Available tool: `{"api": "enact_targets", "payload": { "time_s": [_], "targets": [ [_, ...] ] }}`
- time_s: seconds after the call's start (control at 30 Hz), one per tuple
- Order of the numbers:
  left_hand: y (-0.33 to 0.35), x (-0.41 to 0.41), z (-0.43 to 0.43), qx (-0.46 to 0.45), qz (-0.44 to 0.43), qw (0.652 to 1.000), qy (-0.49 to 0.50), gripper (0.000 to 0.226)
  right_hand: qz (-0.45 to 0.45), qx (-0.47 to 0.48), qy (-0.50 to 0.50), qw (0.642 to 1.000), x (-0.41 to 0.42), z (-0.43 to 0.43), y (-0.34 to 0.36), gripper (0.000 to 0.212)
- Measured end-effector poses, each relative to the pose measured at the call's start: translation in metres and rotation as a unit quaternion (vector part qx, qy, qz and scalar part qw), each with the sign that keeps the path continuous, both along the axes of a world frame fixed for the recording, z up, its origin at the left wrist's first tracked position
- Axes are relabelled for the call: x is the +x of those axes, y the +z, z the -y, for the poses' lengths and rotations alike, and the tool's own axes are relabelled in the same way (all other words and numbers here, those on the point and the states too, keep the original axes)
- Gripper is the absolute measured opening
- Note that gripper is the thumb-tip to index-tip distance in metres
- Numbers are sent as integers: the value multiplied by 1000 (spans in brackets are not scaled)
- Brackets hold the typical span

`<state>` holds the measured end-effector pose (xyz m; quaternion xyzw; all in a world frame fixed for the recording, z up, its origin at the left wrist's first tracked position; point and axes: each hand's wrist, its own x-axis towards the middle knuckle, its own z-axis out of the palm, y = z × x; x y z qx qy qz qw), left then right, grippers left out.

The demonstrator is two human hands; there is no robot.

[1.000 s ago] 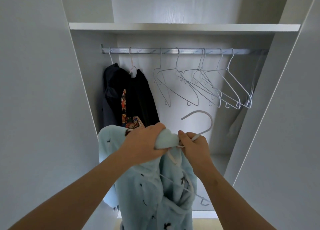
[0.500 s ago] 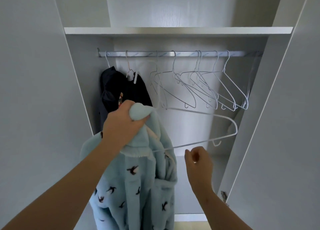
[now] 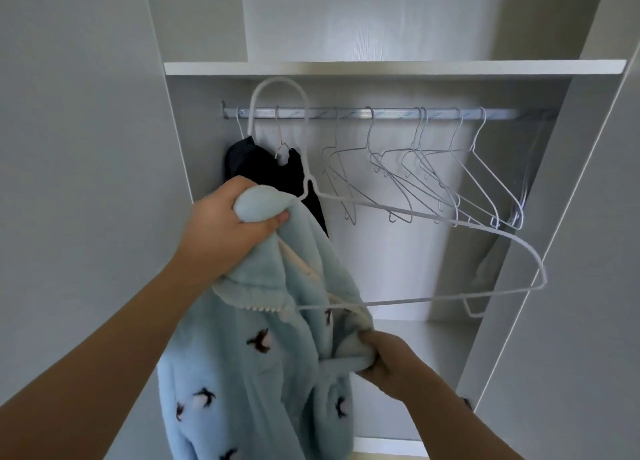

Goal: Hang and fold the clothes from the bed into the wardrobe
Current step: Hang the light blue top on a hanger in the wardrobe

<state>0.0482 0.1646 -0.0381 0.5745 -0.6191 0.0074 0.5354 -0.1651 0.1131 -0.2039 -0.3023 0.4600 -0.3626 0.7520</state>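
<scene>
The pale blue fleece jacket (image 3: 263, 355), dotted with small dark birds, hangs in front of the open wardrobe, low and left of centre, partly threaded on a white wire hanger (image 3: 279, 79). One shoulder of the jacket sits on the hanger's near arm. The far arm juts out bare to the right, tilted down, and crosses in front of the empty hangers.

Your left hand (image 3: 228, 224) is raised at about the height of the hanger's neck, forearm coming up from the lower left and the back of the hand toward the camera. Its grip is clenched round a bunched wad of fleece at the jacket's top, thumb pressed underneath, right where the hanger's neck emerges.

Your right hand (image 3: 388, 359) is lower, forearm coming in from the lower right corner. Its grip is curled round a fold of the jacket's front edge, below the hanger's bottom bar.

The hanger's hook rises over the left end of the metal rail (image 3: 381, 114), its top just under the shelf (image 3: 381, 68). You cannot tell from here whether it is over the rail.

Behind your left hand, dark garments (image 3: 263, 168) hang at the rail's left end. To their right, a row of empty hangers (image 3: 433, 182) runs along the rail. The wardrobe doors (image 3: 69, 148) stand open on both sides.
</scene>
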Motion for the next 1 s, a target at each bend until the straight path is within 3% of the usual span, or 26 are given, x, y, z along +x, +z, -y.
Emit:
{"api": "enact_targets", "payload": {
  "time_s": [0.1, 0.2, 0.33, 0.43, 0.5, 0.67, 0.7, 0.83, 0.93, 1.0],
  "targets": [
    [-3, 18, -6, -2, 41, 999, 25, 38, 102, 28, -72, 992, -11, 11, 11, 18],
    [-8, 34, -8, 21, 57, 998, 30, 27, 161, -3, -70, 984, -21, 16, 27, 17],
    [-17, 47, 0, 16, 69, 997, 10, 19, 159, -12, -41, 986, -30, 19, 39, 28],
    [-23, 49, 8, 3, 106, 994, 19, 39, 144, 38, -68, 987, -44, 22, 39, 21],
    [-25, 52, 14, -16, 181, 982, 42, 60, 136, 51, -68, 987, -54, 21, 40, 36],
    [-38, 55, 26, -55, 285, 954, 77, 50, 116, 16, -16, 993, -68, 17, 43, 84],
    [-40, 54, 28, -61, 291, 950, 92, 48, 113, 10, -9, 993, -68, 15, 45, 80],
    [-42, 34, 29, -74, 246, 961, 106, 52, 90, -11, -36, 995, -62, 8, 52, 30],
    [-36, 12, 25, -69, 200, 974, 83, 63, 14, -15, -118, 993, -58, 10, 45, 33],
    [-35, 6, 24, -84, 231, 966, 80, 55, -63, -15, -169, 984, -57, 11, 42, 41]
  ]
}}
